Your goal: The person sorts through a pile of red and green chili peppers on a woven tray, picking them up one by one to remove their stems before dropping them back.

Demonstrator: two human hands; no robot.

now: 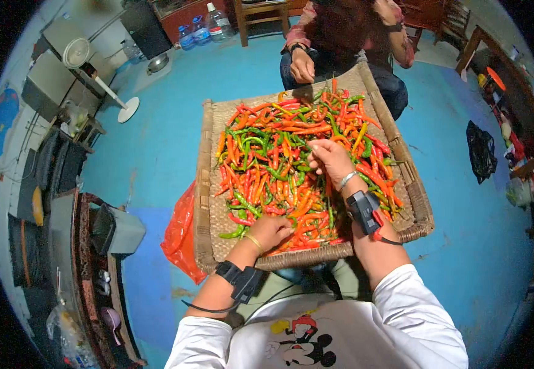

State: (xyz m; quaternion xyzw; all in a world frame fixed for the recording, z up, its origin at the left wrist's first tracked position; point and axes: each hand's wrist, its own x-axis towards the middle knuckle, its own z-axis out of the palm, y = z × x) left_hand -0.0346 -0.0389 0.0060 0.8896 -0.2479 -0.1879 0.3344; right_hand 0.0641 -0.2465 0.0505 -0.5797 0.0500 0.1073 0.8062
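A square woven basket tray (204,184) holds a heap of red, orange and green chili peppers (267,175). Over the right middle of the heap is my right hand (331,161), thumb and fingers closed in a pinch above the peppers; I cannot tell what is in it. My left hand (270,232) rests low at the tray's near side, fingers curled in against the peppers, their tips partly hidden. Each wrist wears a bracelet and a strapped black device.
Across the tray sits a person whose hand (302,66) hangs over its far edge. A red plastic bag (181,237) lies against the tray's left side. A white fan (127,109), water bottles (200,31) and a black bag (481,150) stand or lie on the blue floor.
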